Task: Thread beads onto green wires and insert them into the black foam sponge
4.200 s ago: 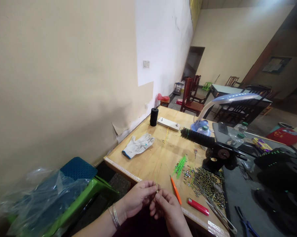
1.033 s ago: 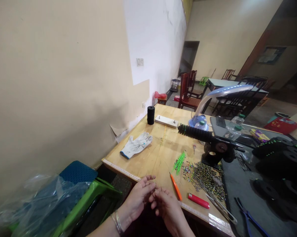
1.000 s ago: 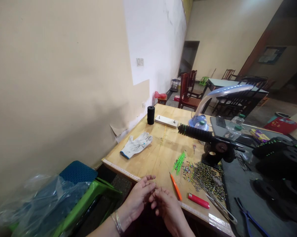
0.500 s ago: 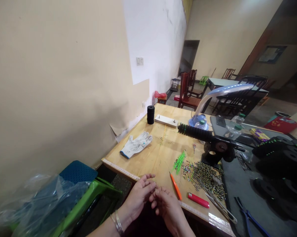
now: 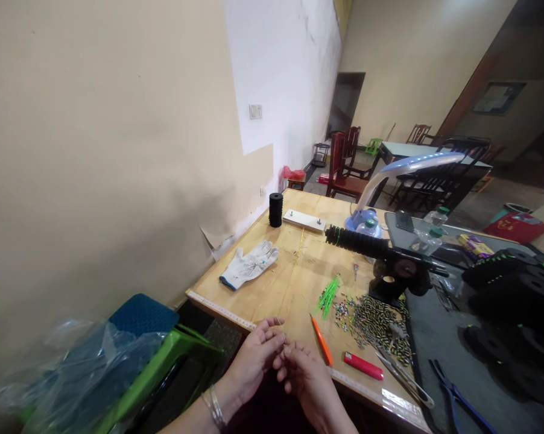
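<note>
My left hand (image 5: pixel 254 360) and my right hand (image 5: pixel 304 380) meet at the near edge of the wooden table (image 5: pixel 290 283), fingertips pinched together on something thin that I cannot make out. An orange tool (image 5: pixel 321 340) lies just right of my hands. Past it sit a red lighter (image 5: pixel 363 366), a bunch of green strands (image 5: pixel 328 296) and a pile of small striped beads (image 5: pixel 380 325).
A black vise with a ribbed black roller (image 5: pixel 376 253) stands mid-table. A white glove (image 5: pixel 249 266), black spool (image 5: pixel 275 209), white block (image 5: pixel 305 221) and desk lamp (image 5: pixel 389 181) lie farther back. Scissors (image 5: pixel 405 380) and pliers (image 5: pixel 453 398) rest at right. A green stool with plastic bags (image 5: pixel 118 367) stands left.
Since 4.2 s ago the view has shifted a little; my hands stay pinched together at the table edge, now slightly lower. In the last second almost nothing has moved.
</note>
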Demonstrator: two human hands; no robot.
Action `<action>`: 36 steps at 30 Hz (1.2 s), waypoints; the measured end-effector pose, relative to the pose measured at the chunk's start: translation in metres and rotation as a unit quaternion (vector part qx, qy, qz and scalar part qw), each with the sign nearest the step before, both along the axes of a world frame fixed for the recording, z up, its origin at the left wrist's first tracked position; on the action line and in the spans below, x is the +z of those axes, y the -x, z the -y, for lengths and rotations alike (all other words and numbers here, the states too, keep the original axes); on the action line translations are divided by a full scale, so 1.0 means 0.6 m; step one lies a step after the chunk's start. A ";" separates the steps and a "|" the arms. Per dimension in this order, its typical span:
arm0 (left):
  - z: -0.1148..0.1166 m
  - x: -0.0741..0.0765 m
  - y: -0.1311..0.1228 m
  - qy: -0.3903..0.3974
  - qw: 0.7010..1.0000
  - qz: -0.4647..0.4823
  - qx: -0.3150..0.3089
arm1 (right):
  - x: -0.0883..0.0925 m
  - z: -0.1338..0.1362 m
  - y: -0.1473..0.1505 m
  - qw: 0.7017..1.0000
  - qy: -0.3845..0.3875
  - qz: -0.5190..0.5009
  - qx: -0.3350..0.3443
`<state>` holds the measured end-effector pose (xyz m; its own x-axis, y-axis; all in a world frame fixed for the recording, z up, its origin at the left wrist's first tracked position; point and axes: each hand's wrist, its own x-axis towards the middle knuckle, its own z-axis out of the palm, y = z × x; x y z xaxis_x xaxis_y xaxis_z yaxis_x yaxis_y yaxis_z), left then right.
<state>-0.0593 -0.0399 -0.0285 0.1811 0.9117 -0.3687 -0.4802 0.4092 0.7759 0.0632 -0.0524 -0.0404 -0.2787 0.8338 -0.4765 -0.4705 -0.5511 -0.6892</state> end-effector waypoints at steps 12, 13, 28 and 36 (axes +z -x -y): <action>0.003 0.001 -0.001 -0.026 1.000 0.005 0.003 | -0.004 0.000 -0.002 1.000 -0.010 -0.011 -0.002; 0.003 -0.001 -0.001 -0.030 1.000 0.002 0.006 | -0.004 0.000 -0.002 1.000 -0.010 -0.011 -0.005; 0.000 -0.001 0.004 -0.095 0.993 -0.062 0.016 | 0.009 -0.005 -0.005 1.000 -0.011 -0.018 0.014; -0.002 0.002 0.006 -0.074 0.995 -0.054 0.030 | -0.004 -0.004 -0.002 0.999 -0.025 0.038 0.028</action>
